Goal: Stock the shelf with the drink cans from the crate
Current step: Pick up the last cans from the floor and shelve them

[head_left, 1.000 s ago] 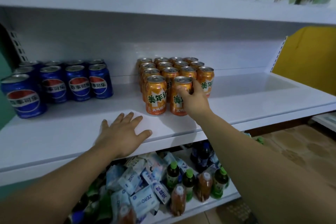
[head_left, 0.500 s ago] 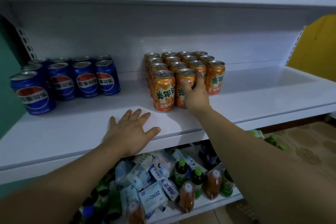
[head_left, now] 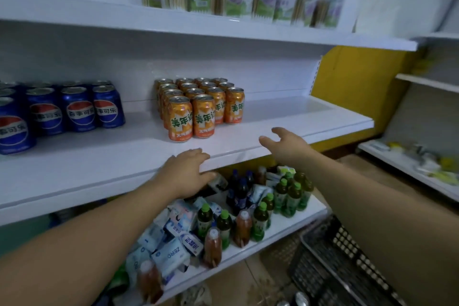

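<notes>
The orange drink cans point(head_left: 198, 109) stand in tight rows on the middle shelf point(head_left: 285, 117) as we hover our right hand point(head_left: 285, 144) near them, fingers loosely spread and empty, and rest our left hand point(head_left: 185, 172), fingers flat and empty, on its front edge, the black crate point(head_left: 332, 266) below right.

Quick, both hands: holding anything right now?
Left hand: open, resting on the shelf edge, holding nothing.
Right hand: open, empty, in the air.
</notes>
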The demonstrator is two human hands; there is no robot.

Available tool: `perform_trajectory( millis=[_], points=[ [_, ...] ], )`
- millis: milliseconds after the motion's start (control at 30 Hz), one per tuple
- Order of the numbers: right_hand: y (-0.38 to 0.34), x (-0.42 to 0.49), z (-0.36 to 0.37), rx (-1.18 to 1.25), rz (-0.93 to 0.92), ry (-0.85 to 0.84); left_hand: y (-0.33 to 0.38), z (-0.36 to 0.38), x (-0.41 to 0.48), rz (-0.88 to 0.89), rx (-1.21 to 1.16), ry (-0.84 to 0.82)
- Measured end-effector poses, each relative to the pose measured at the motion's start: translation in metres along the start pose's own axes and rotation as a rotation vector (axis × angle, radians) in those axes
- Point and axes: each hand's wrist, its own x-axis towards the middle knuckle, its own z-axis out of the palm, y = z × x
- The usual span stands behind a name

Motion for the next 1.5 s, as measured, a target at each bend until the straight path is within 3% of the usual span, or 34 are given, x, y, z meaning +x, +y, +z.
perform_trajectory(
  millis=[133,333,500,900,1167,1367,1500],
  points=[
    [0.048,-0.052,-0.015,-0.134,0.088,-0.031,0.075,0.042,-0.021,0.186,-0.063,-0.166],
    [0.139,-0.112,-0.002,-0.201,0.242,-0.079,0.140,0.149,-0.042,0.302,-0.037,-0.559],
    [0.232,-0.133,0.030,-0.208,0.410,-0.129,0.171,0.226,-0.041,0.363,-0.057,-0.758],
    [0.439,-0.098,0.188,-0.041,0.702,-0.406,0.177,0.438,0.025,0.341,0.015,-0.912],
    [0.545,-0.067,0.290,0.033,0.806,-0.467,0.189,0.576,0.061,0.414,0.002,-0.900],
    [0.587,-0.057,0.347,0.050,0.881,-0.422,0.187,0.636,0.062,0.391,0.004,-0.867],
    [0.589,-0.057,0.354,0.074,0.874,-0.273,0.183,0.640,0.061,0.375,-0.033,-0.842]
  ],
)
